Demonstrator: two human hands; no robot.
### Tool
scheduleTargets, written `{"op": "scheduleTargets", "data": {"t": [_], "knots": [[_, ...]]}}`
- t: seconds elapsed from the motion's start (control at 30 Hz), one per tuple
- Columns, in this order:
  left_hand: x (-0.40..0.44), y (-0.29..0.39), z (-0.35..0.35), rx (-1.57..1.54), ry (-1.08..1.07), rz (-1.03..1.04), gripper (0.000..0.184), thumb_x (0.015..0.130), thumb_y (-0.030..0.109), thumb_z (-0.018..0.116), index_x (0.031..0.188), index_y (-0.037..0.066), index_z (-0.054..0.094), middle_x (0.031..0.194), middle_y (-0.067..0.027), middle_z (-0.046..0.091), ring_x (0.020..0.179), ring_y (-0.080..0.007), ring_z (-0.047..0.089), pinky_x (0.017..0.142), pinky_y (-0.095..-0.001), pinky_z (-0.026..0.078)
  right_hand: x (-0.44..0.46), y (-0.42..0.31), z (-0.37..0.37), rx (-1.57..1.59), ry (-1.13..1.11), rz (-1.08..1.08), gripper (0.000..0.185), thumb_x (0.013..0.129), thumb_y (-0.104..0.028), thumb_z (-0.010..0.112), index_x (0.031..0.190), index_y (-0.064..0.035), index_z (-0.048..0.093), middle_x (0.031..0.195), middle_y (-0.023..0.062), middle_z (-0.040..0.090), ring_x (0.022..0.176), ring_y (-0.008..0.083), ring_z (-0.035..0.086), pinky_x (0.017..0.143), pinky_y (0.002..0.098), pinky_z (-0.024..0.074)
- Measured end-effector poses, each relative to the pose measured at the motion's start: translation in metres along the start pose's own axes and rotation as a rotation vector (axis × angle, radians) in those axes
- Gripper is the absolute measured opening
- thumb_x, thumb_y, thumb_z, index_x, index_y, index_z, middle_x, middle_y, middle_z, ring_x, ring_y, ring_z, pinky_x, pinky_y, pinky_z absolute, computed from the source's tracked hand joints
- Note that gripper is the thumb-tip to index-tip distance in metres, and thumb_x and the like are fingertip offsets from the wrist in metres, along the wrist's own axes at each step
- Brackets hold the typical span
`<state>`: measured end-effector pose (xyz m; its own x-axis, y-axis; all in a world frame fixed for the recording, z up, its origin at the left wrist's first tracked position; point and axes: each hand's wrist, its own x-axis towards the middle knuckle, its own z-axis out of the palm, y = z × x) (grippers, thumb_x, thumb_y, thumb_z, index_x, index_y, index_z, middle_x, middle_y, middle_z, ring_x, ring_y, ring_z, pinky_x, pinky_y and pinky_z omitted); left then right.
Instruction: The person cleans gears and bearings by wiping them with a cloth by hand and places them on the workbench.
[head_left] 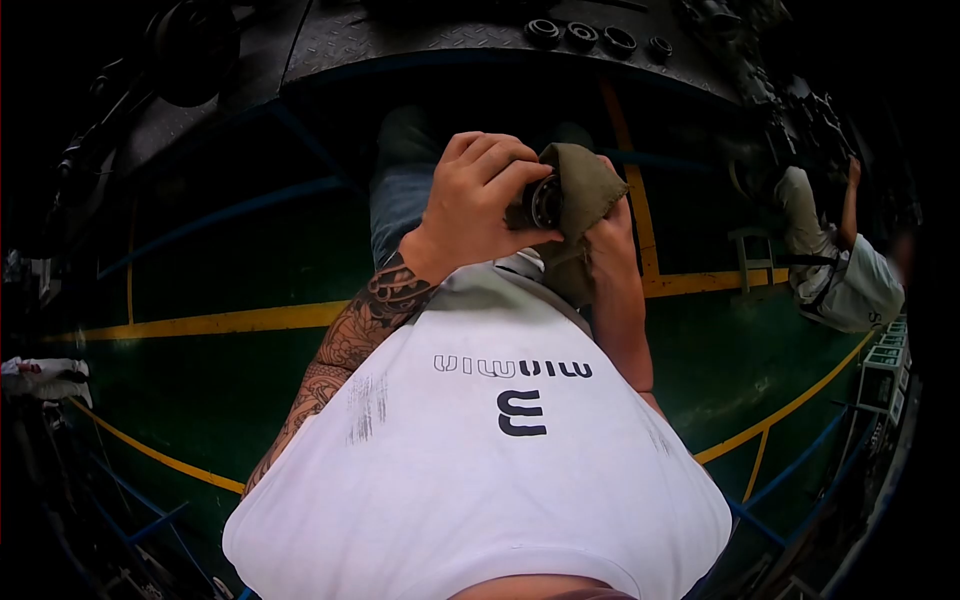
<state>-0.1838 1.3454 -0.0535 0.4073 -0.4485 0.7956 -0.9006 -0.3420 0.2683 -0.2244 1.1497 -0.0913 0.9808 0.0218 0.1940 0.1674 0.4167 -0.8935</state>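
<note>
Cloth [588,190] hides the right hand [614,228] — mostly its fingers.

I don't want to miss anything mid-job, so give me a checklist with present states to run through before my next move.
1. Left hand gripping the bearing: ok, thumb and fingers are on it.
2. Cloth held against the bearing by the right hand: ok.
3. Bearing clean all round: cannot tell, fingers and cloth cover much of it.
4. A hand free for another part: not ok, both are occupied.
5. Ring-shaped parts resting on the workbench: ok, four in a row.
6. Co-worker apart from both hands: ok, off to the right.
</note>
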Motion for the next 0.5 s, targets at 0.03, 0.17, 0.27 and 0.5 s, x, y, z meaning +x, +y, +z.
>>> {"op": "scheduleTargets", "data": {"t": [0.03, 0.17, 0.27, 0.5], "knots": [[-0.002, 0.001, 0.001, -0.022, -0.019, -0.029, 0.058, 0.061, 0.034, 0.090, 0.106, 0.007, 0.067, 0.110, -0.0084, 0.061, 0.106, -0.0286, 0.059, 0.092, -0.0428, 0.044, 0.000, -0.001, 0.000, -0.007, -0.001, -0.005, 0.057, 0.072, 0.005, 0.068, 0.125, -0.0034, 0.047, 0.114, 0.0094, 0.060, 0.103, 0.0169, 0.063, 0.089, 0.0297, 0.0545], [0.002, -0.001, -0.001, -0.292, -0.204, -0.178, 0.060, 0.065, 0.031, 0.089, 0.112, 0.004, 0.064, 0.124, -0.0128, 0.052, 0.116, -0.0319, 0.051, 0.097, -0.0440, 0.044, -0.001, 0.000, -0.002, 0.015, -0.005, -0.019, 0.058, 0.073, 0.005, 0.065, 0.126, -0.0028, 0.044, 0.114, 0.0103, 0.059, 0.104, 0.0178, 0.062, 0.089, 0.0291, 0.0546], [-0.001, -0.008, -0.003, -0.430, -0.260, -0.178, 0.058, 0.067, 0.030, 0.087, 0.112, 0.002, 0.063, 0.129, -0.0155, 0.046, 0.119, -0.0338, 0.048, 0.100, -0.0443, 0.043, 0.001, 0.001, -0.009, -0.014, -0.023, -0.056, 0.057, 0.075, 0.005, 0.064, 0.127, -0.0025, 0.042, 0.114, 0.0106, 0.058, 0.105, 0.0180, 0.062, 0.088, 0.0288, 0.0551], [0.004, -0.002, -0.006, -0.145, -0.124, -0.072, 0.058, 0.061, 0.026, 0.086, 0.111, 0.006, 0.064, 0.117, -0.0100, 0.056, 0.112, -0.0300, 0.052, 0.098, -0.0423, 0.040, 0.001, 0.000, -0.001, -0.009, -0.017, -0.037, 0.051, 0.078, 0.002, 0.063, 0.125, -0.0026, 0.044, 0.113, 0.0102, 0.058, 0.104, 0.0168, 0.062, 0.088, 0.0278, 0.0544]]}}
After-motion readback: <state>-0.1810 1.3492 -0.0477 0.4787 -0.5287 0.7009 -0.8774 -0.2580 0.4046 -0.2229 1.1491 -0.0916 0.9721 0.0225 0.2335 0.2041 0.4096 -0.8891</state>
